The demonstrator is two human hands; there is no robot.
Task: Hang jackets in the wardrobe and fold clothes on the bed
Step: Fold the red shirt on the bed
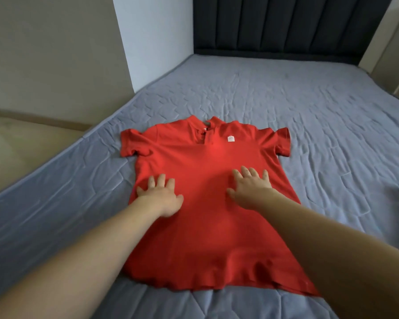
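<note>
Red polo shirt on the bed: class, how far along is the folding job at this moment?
Done: the red polo shirt lies spread face up on the grey bed, collar toward the headboard. In hand: the left hand and right hand press flat on its middle, apparently smoothing. Left: no fold shows yet; both sleeves lie out to the sides.

I see the polo shirt (205,203) lying flat on the bed (309,111), collar toward the headboard (286,24). My left hand (161,196) rests on its left side, my right hand (251,187) on its right.
</note>
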